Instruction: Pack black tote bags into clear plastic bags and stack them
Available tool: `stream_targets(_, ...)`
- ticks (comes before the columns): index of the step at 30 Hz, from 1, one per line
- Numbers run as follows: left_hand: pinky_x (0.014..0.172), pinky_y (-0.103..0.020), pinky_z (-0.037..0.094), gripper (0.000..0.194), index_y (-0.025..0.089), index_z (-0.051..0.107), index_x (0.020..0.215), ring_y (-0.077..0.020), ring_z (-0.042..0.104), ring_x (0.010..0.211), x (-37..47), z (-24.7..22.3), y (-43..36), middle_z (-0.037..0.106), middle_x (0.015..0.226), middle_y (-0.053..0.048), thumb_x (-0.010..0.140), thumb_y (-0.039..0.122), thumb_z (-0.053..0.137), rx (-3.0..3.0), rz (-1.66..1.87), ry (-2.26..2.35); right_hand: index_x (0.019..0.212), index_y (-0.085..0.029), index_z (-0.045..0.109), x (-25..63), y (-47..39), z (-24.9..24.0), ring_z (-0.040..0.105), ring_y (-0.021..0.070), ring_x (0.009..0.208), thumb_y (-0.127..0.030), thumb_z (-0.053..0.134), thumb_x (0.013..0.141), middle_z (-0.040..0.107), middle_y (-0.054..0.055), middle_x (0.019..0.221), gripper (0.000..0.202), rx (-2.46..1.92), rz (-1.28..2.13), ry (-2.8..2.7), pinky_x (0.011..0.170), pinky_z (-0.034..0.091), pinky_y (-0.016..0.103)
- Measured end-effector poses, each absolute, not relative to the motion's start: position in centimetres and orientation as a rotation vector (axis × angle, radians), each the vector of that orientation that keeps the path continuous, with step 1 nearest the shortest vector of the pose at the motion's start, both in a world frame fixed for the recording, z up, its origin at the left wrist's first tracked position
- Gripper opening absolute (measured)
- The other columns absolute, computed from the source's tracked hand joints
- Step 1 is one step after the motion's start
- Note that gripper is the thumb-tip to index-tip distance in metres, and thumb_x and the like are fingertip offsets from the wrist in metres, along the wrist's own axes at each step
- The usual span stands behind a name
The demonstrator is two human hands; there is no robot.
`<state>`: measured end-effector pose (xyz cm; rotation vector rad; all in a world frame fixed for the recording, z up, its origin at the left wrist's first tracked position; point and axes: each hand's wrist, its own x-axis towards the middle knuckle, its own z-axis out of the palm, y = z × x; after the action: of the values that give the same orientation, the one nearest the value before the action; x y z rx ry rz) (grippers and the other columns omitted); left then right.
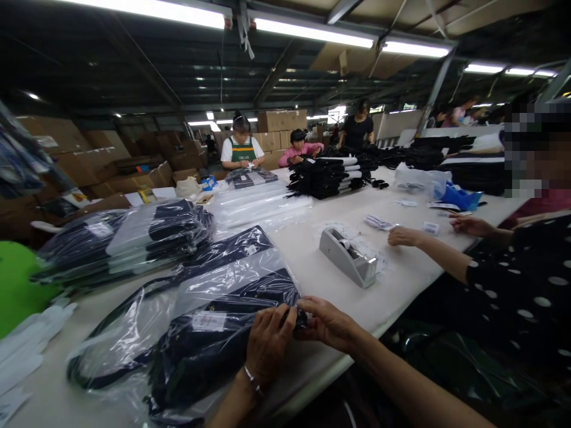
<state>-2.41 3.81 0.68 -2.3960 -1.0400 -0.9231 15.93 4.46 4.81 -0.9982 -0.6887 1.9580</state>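
A dark folded item with a pale band lies in a clear plastic bag [232, 291] on the near part of the table. A white label [209, 321] shows on it. My left hand [270, 342], with a bracelet at the wrist, has its fingers closed on the bag's right end. Beside it, my right hand [328, 324] pinches the same end, the fingertips of both hands nearly touching. A grey tape dispenser [348, 257] stands beyond my right hand.
Bagged items [151, 235] are stacked at left, black goods [330, 175] further back. At right, a person in a dotted sleeve [526, 285] reaches over small labels [379, 223]. A green object [22, 285] is at far left. Several people stand or sit beyond the table [285, 223].
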Motion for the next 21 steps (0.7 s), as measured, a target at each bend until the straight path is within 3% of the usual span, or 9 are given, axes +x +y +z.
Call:
stream_targets(7, 0.076, -0.037, 0.039, 0.027, 0.023, 0.065, 0.108, -0.0208, 0.058, 0.084, -3.4, 0.6, 2.7, 0.070, 0.106, -0.003, 0.101, 0.023, 0.039, -2.452, -0.907, -1.006, 0.109, -0.018, 0.054, 15.3, 3.6, 4.0, 0.065, 0.0186, 0.081, -0.019, 0.086, 0.056, 0.068, 0.004, 0.094, 0.062, -0.977, 2.024, -0.666, 0.070, 0.057, 0.035)
stream_targets(12, 0.081, -0.036, 0.042, 0.028, 0.020, 0.064, 0.115, -0.0196, 0.061, 0.089, -3.5, 0.8, 1.8, 0.071, 0.106, -0.005, 0.101, 0.021, 0.040, -2.441, -0.910, -1.003, 0.116, -0.019, 0.053, 15.1, 3.1, 3.4, 0.064, 0.0151, 0.070, -0.016, 0.085, 0.052, 0.065, -0.003, 0.077, 0.071, -0.959, 1.971, -0.671, 0.065, 0.056, 0.030)
stream_targets(16, 0.099, -0.038, 0.040, 0.031, 0.016, 0.062, 0.122, -0.0211, 0.059, 0.114, -3.5, 1.4, 1.3, 0.069, 0.119, -0.009, 0.099, 0.012, 0.041, -2.436, -1.012, -0.882, 0.117, -0.019, 0.054, 15.1, 2.8, 3.2, 0.065, 0.0160, 0.075, -0.022, 0.090, 0.055, 0.066, -0.002, 0.082, 0.071, -0.918, 1.941, -0.704, 0.072, 0.058, 0.034)
stream_targets(21, 0.100, -0.031, 0.039, 0.035, 0.017, 0.063, 0.122, -0.0151, 0.062, 0.113, -3.6, 1.7, 1.4, 0.072, 0.116, -0.004, 0.102, 0.014, 0.035, -2.507, -1.077, -0.811, 0.124, -0.020, 0.052, 17.5, 3.0, 3.3, 0.069, 0.0194, 0.082, -0.036, 0.090, 0.059, 0.069, 0.004, 0.096, 0.077, -0.913, 2.126, -0.814, 0.082, 0.056, 0.039)
